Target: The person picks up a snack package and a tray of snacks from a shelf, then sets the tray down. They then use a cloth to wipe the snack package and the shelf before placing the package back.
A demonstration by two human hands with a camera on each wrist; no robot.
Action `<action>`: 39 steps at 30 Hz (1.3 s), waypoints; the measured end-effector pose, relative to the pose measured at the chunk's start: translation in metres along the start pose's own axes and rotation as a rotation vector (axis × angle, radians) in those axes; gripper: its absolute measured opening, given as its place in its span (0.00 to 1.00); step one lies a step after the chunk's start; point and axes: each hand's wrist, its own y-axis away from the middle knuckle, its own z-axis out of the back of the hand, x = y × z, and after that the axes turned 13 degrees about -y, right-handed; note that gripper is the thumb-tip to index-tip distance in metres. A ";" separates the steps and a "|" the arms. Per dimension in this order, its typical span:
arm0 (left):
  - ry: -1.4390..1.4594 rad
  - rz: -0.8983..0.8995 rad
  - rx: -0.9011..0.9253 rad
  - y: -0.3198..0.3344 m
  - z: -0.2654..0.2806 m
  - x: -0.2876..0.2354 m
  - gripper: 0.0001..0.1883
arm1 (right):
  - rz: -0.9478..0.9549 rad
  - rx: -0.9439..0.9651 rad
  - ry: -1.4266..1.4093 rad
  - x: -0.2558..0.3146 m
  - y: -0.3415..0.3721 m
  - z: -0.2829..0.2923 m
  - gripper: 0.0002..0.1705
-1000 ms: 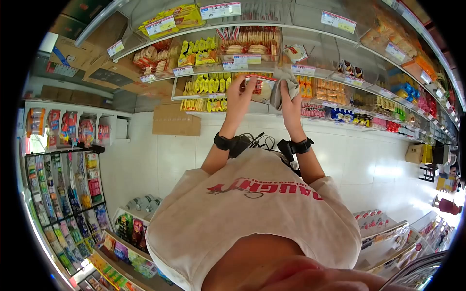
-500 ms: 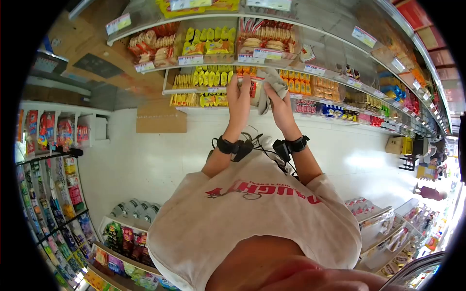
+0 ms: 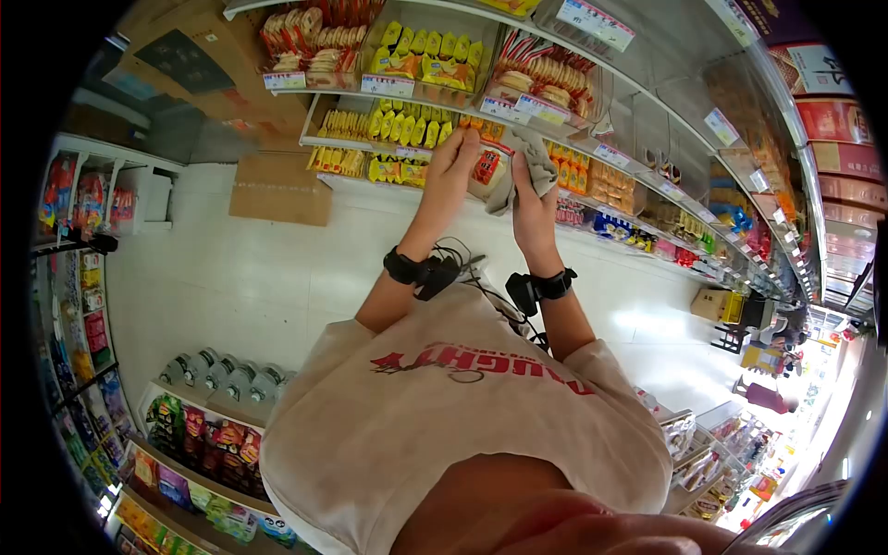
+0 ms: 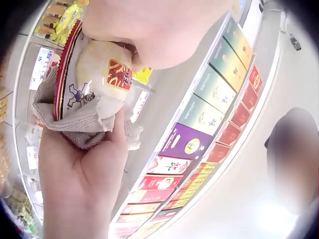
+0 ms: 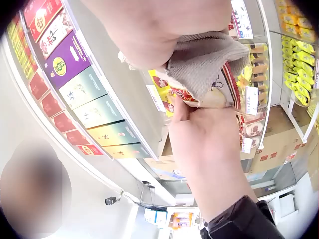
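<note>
Between my hands is a clear snack packet (image 3: pixel 488 168) with a red label, a red striped edge and a pale round cracker inside. My left hand (image 3: pixel 450 170) grips its left side, thumb on top. My right hand (image 3: pixel 534 205) holds a grey knitted cloth (image 3: pixel 534 159) folded over the packet's right end, and pinches the packet through it. In the left wrist view the cloth (image 4: pixel 82 117) wraps the striped edge, with a small cartoon figure printed beside it. The right wrist view shows the cloth (image 5: pixel 204 62) pressed across the packet's face.
Shelves ahead carry bins of yellow packets (image 3: pixel 425 57) and round crackers (image 3: pixel 546 74), with price tags (image 3: pixel 388 85) along their edges. A cardboard box (image 3: pixel 280 190) lies on the floor at left. Boxed goods (image 3: pixel 837 120) line the right. Bottles (image 3: pixel 227 375) stand behind at left.
My head view has turned and shifted, so the shelves appear moved. Both hands keep hold of the packet and cloth; the packet's red label shows more plainly now than half a second ago.
</note>
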 end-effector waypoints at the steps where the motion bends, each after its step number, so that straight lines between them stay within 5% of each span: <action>1: -0.030 0.014 0.021 0.002 0.004 0.000 0.19 | -0.030 -0.018 -0.026 -0.002 -0.001 0.001 0.20; 5: 0.171 0.010 -0.155 0.005 0.004 -0.001 0.18 | -0.059 -0.022 0.043 -0.005 0.002 0.001 0.21; 11: 0.010 -0.010 -0.289 0.003 0.019 0.010 0.19 | -0.076 0.265 0.199 0.006 0.014 -0.036 0.23; 16: 0.026 -0.082 -0.335 0.008 0.007 0.011 0.13 | -0.041 0.242 0.379 -0.003 0.001 -0.011 0.22; 19: -0.369 -0.363 -0.484 0.013 0.000 -0.001 0.14 | 0.044 0.119 0.269 0.000 -0.012 -0.002 0.21; 20: -0.332 -0.289 -0.267 0.018 0.004 -0.009 0.20 | 0.091 0.103 0.327 0.002 -0.011 -0.002 0.21; 23: -0.291 -0.343 -0.149 0.017 -0.010 -0.019 0.23 | 0.255 0.066 0.482 0.010 -0.013 -0.008 0.21; 28: -0.092 -0.259 -0.082 0.016 -0.027 -0.018 0.27 | 0.403 0.395 0.554 -0.003 0.006 -0.027 0.31; 31: -0.024 -0.137 0.020 0.020 -0.023 -0.010 0.28 | 0.357 0.311 0.647 -0.007 -0.004 -0.012 0.32; 32: -0.140 0.046 0.139 0.021 -0.020 0.008 0.27 | 0.398 0.296 0.642 -0.012 -0.013 -0.002 0.28; 35: -0.276 -0.291 -0.023 0.032 -0.038 -0.001 0.24 | -0.112 0.094 0.429 0.000 -0.021 0.012 0.28; 39: -0.202 0.074 0.157 0.029 -0.020 -0.033 0.20 | -0.329 -0.086 -0.058 -0.023 -0.038 0.048 0.29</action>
